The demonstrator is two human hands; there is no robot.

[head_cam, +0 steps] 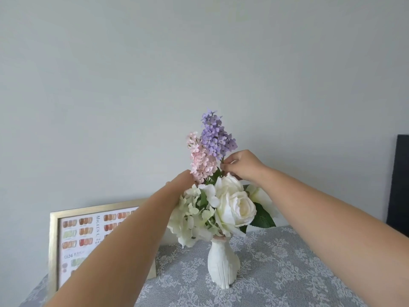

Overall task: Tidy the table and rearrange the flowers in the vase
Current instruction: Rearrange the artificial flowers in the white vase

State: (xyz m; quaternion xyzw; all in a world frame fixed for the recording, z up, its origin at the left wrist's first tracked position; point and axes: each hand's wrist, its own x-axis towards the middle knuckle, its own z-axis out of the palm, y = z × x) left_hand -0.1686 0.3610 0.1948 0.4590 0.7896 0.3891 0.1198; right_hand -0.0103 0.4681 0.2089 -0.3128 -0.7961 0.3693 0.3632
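A white ribbed vase [223, 262] stands on the lace-covered table [276, 273]. It holds white roses [235, 207], pale hydrangea blooms [190, 218], a pink lilac sprig [200, 158] and a purple lilac sprig [215, 136]. My right hand [242, 166] pinches the purple sprig's stem just under its blossoms. My left hand [181, 185] reaches in at the base of the pink sprig; its fingers are hidden behind the flowers, so its grip is unclear.
A gold-framed chart of nail colours [88, 238] leans against the wall at the left, behind my left forearm. A dark panel [400, 180] stands at the right edge. The grey wall fills the background.
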